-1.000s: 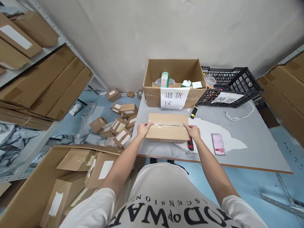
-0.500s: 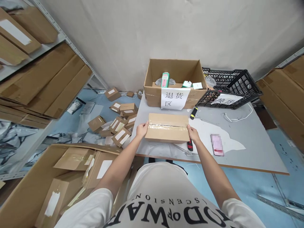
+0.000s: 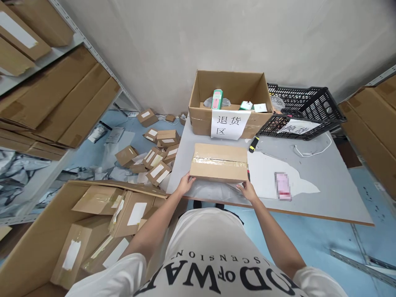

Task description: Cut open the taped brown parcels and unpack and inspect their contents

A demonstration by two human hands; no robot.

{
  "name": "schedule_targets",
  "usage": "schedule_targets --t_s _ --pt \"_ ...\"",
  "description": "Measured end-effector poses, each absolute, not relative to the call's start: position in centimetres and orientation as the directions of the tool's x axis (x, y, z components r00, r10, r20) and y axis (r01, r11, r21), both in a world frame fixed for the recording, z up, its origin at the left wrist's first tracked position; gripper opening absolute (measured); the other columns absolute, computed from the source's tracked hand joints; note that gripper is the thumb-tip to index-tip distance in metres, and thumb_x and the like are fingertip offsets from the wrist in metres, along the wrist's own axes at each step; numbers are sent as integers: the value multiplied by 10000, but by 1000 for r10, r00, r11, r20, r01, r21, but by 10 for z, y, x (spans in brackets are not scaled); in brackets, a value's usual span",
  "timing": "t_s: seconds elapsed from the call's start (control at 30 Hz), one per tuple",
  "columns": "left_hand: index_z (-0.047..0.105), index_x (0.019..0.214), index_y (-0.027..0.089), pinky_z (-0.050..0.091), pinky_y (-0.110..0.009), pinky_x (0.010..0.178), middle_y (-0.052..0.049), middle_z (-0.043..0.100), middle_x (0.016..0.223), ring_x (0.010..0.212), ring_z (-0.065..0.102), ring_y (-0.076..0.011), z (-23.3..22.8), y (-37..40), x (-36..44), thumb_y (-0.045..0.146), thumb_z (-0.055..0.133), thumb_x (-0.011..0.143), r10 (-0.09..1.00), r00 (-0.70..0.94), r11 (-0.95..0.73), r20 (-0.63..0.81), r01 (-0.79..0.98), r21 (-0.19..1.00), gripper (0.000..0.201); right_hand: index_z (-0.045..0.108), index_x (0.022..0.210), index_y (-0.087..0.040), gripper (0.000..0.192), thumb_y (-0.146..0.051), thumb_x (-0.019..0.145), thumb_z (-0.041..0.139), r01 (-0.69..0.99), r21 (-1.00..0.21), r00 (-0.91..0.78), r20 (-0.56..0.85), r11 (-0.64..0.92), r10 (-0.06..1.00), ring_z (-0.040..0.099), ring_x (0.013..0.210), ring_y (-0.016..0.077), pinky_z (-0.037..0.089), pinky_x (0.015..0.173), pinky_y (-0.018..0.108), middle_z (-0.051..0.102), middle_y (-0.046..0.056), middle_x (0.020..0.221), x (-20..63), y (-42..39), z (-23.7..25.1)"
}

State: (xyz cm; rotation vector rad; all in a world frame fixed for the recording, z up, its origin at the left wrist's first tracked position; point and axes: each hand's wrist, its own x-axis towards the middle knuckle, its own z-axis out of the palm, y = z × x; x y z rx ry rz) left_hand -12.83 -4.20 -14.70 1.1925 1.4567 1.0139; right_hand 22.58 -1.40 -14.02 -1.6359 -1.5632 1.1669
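Taped cardboard box [image 3: 219,161] sits on the grey counter [image 3: 324,181], close to the near edge, clear tape running across its top. My left hand [image 3: 185,184] grips its near left corner, fingers curled up against the side wall. My right hand [image 3: 246,189] takes the near right corner the same way, thumb on the front face. Both hands are clasped on the box, one at each end.

Just behind it stands an open carton [image 3: 229,105] with a white paper sign [image 3: 229,124] taped to its front and a few small packages inside. Beside that, a black plastic crate [image 3: 305,110] leans at the far right of the counter. A yellow-and-black tool [image 3: 253,144] lies between the box and the carton. To the right of the box, a small pink item [image 3: 282,186] lies flat on a white sheet. Down on the floor to my left, a big open carton [image 3: 46,247] holds more taped parcels, and small boxes [image 3: 156,154] lie scattered beyond it.
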Motion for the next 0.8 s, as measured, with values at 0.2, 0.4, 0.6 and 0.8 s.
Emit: schedule_targets --t_s 0.2,0.4,0.6,0.8 --pt "611 1114 135 437 -400 967 -120 685 1070 1090 595 -255 -141 -38 -122 389 588 764 977 -115 201 -178 236 951 433 507 1170 -163 450 -412 795 503 480 -864 -73 -213 -152 974 606 1052 275 474 901 436 635 150 1156 221 -11 -138" --pt "617 1111 126 470 -379 918 -113 686 1065 1009 629 -247 -118 -35 -128 425 572 784 980 -117 192 -163 313 930 445 590 954 -158 442 -552 765 526 512 -847 -85 -216 -143 973 644 889 258 501 775 372 694 136 960 228 -12 -120" --pt "612 1170 122 483 -375 917 -105 682 1103 1041 617 -254 -64 -17 -129 480 554 810 990 -116 116 -86 285 952 511 662 960 -164 485 -580 806 465 588 -804 -34 -136 -90 990 646 831 234 473 729 300 716 87 917 237 2 -80" --pt "605 1201 88 495 -388 908 -129 687 1091 1017 635 -272 -60 6 -125 519 622 746 985 -116 144 -125 174 974 626 729 872 -171 547 -581 859 367 750 -649 66 -119 -128 991 628 764 227 421 677 273 719 61 796 233 30 -58"
